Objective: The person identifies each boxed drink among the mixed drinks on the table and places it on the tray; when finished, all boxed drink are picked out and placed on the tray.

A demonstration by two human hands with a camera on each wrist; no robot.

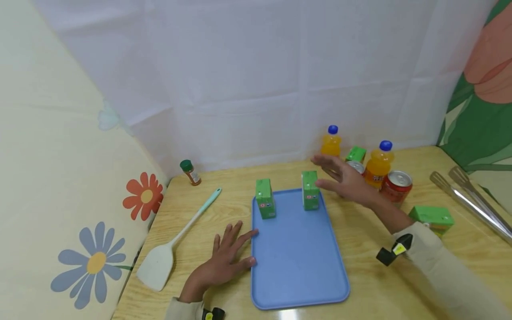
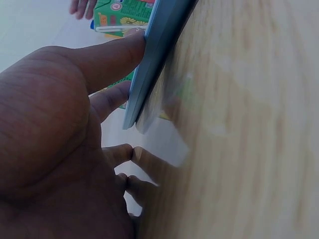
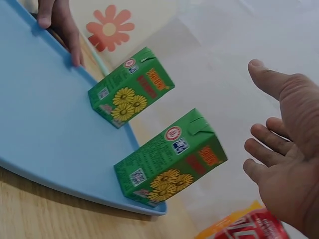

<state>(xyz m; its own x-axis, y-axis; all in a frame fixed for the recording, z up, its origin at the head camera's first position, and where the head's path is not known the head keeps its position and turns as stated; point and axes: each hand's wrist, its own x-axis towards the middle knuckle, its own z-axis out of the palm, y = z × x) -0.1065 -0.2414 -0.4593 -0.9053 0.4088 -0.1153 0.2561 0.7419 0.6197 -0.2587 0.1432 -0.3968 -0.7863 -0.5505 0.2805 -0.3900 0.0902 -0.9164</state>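
A blue tray [image 1: 296,266] lies on the wooden table with two green drink cartons standing at its far end. One carton [image 1: 266,199] is in the far left corner, the other carton [image 1: 310,191] in the far right corner. With fingers spread, my left hand [image 1: 224,263] touches the tray's left edge with thumb and index finger; the left wrist view shows them against the rim [image 2: 154,55]. My right hand [image 1: 349,181] is raised just right of the right carton, fingers extended and thumb apart. In the right wrist view a gap separates this hand [image 3: 294,159] from the carton [image 3: 172,159].
Right of the tray stand orange drink bottles [image 1: 379,165], red cans [image 1: 396,187] and a green carton [image 1: 356,154]. Another green carton [image 1: 432,217] is near my right forearm, with metal tongs [image 1: 474,202] farther right. A spatula [image 1: 160,264] and a green-capped spice jar [image 1: 191,173] are at left.
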